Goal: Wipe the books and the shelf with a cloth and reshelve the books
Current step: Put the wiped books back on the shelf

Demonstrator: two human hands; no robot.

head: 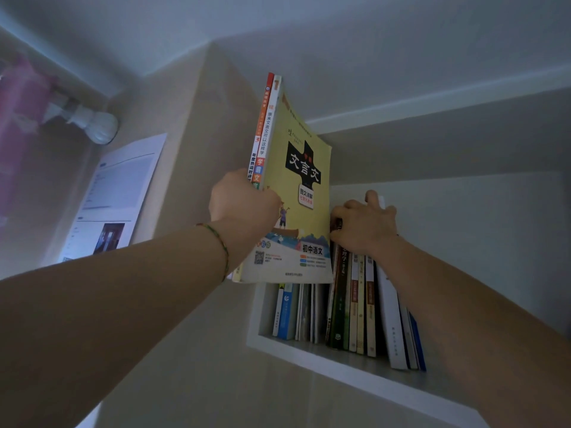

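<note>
Left hand (244, 196) grips two thin glossy paperbacks by the spines, held upright in front of the white shelf (355, 362): a yellow-cover textbook (296, 186) w/ a red-spine book (261, 125) behind it. Right hand (364, 223) has fingers curled over the tops of the standing books (352, 304) in the shelf. Some stand straight, the white and blue ones on the right lean.

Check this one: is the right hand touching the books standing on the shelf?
Touching. The head view shows the right hand with fingers curled over the tops of the books standing on the shelf.
</note>
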